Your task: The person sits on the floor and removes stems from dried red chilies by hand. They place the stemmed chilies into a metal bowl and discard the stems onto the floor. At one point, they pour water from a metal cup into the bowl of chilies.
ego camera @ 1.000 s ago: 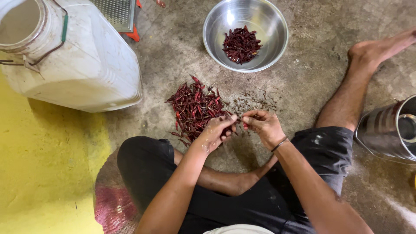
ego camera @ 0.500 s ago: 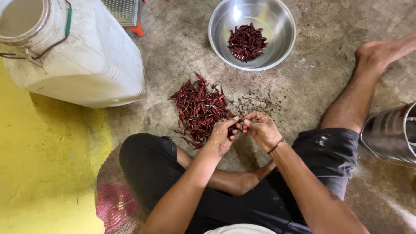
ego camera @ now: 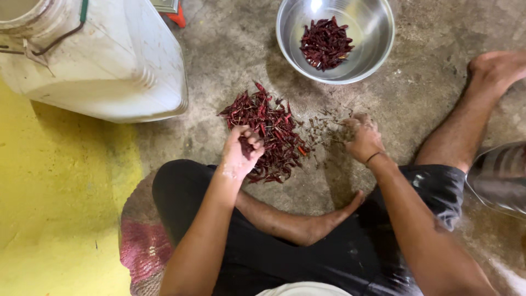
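Note:
A pile of dried red chilies (ego camera: 271,129) lies on the concrete floor in front of my crossed legs. My left hand (ego camera: 241,152) rests on the pile's near left edge, with its fingers curled around a chili. My right hand (ego camera: 362,140) is blurred and hovers, knuckles up, over a scatter of thin stems (ego camera: 324,127) to the right of the pile. Its fingertips point down and whatever they hold is hidden. A steel bowl (ego camera: 374,33) stands beyond the pile and holds a small heap of chilies (ego camera: 325,44).
A big white plastic jerrycan (ego camera: 109,66) stands at the far left, with a red-handled object (ego camera: 176,16) behind it. A steel vessel (ego camera: 499,178) sits by my right knee. My right foot (ego camera: 496,68) stretches out near the bowl. A pink woven mat (ego camera: 139,246) and a yellow floor patch (ego camera: 55,192) lie at left.
My hands, which were together pinching one chili over the pile's right edge, have parted. The left went down to the pile; the right swung out over the stems.

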